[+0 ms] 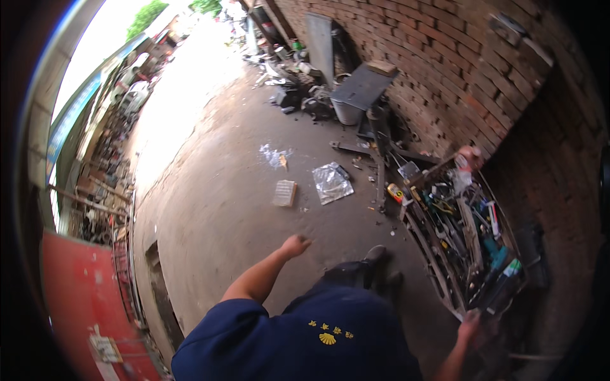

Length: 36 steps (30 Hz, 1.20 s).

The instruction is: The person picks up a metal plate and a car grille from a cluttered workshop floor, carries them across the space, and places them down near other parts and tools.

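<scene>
Navy shirt point(292, 346); left hand point(295, 245) loosely closed; right hand point(469, 322) blurred by tool crate point(433, 272), grip unclear

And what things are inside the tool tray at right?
Inside the tool tray lies a jumble of tools, with a teal item, a slim red-and-white item and a green-and-white item. The pile covers most of the tray's bottom; what lies beneath cannot be seen.
</scene>
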Each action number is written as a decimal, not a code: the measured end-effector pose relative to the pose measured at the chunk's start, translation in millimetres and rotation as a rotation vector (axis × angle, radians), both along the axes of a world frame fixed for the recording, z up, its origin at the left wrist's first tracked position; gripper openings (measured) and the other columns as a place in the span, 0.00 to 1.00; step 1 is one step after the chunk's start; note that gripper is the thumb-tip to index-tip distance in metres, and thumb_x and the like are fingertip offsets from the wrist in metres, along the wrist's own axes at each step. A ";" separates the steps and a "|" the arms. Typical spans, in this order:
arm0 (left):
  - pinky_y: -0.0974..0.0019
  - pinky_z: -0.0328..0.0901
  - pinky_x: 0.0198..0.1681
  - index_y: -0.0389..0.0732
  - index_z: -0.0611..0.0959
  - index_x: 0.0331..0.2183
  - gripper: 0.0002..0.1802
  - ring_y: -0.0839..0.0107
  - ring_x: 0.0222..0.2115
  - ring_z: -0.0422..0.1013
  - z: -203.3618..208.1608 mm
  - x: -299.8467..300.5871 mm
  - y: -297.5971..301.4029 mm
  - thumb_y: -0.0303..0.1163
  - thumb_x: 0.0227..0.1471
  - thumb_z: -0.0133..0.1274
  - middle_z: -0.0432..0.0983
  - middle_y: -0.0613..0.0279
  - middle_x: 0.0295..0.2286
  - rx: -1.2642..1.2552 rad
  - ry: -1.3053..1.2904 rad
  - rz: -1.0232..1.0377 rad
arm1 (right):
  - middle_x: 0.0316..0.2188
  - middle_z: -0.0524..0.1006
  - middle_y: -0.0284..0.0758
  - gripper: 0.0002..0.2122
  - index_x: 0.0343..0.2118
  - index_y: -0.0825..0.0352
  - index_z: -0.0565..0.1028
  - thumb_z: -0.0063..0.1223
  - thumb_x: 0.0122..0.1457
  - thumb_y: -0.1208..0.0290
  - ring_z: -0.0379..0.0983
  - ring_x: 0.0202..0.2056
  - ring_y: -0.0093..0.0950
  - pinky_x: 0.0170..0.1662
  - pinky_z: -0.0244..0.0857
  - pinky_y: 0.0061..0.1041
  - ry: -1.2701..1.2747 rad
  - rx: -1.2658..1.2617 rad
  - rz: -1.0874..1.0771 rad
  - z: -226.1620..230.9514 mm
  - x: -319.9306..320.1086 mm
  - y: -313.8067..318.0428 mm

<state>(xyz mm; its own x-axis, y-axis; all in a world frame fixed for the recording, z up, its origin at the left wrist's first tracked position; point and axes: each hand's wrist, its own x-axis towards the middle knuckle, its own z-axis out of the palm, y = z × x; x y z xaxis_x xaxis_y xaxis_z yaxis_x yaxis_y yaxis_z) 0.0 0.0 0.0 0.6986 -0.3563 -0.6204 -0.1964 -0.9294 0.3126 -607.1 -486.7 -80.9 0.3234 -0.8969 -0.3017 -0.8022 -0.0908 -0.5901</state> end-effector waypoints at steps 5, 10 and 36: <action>0.53 0.67 0.45 0.37 0.84 0.36 0.26 0.48 0.40 0.74 -19.7 -84.3 94.2 0.52 0.52 0.51 0.79 0.44 0.37 0.206 0.090 -0.097 | 0.56 0.65 0.54 0.28 0.60 0.72 0.61 0.49 0.62 0.60 0.63 0.57 0.48 0.60 0.56 0.38 0.077 -0.378 0.058 46.2 113.9 -49.8; 0.56 0.67 0.48 0.35 0.84 0.39 0.26 0.52 0.42 0.75 -32.0 -152.8 128.4 0.51 0.52 0.53 0.79 0.46 0.38 0.026 0.150 0.290 | 0.63 0.56 0.51 0.36 0.60 0.73 0.60 0.57 0.51 0.57 0.49 0.65 0.46 0.67 0.43 0.43 0.543 -0.162 0.182 31.7 149.9 7.7; 0.69 0.67 0.34 0.29 0.80 0.40 0.18 0.73 0.28 0.72 -90.5 -24.1 235.7 0.37 0.55 0.54 0.78 0.61 0.27 -0.482 0.165 1.114 | 0.55 0.64 0.50 0.31 0.59 0.67 0.61 0.57 0.53 0.63 0.61 0.57 0.48 0.59 0.56 0.40 -0.090 -0.673 0.696 176.0 664.7 20.6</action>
<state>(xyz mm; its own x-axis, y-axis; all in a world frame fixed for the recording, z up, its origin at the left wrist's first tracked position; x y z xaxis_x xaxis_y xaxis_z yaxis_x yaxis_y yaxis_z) -24.1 235.7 -90.5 0.6935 0.1682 -0.7005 0.7070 -0.3459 0.6168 57.6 -466.1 95.1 0.8435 -0.4721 0.2563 -0.3956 -0.8687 -0.2980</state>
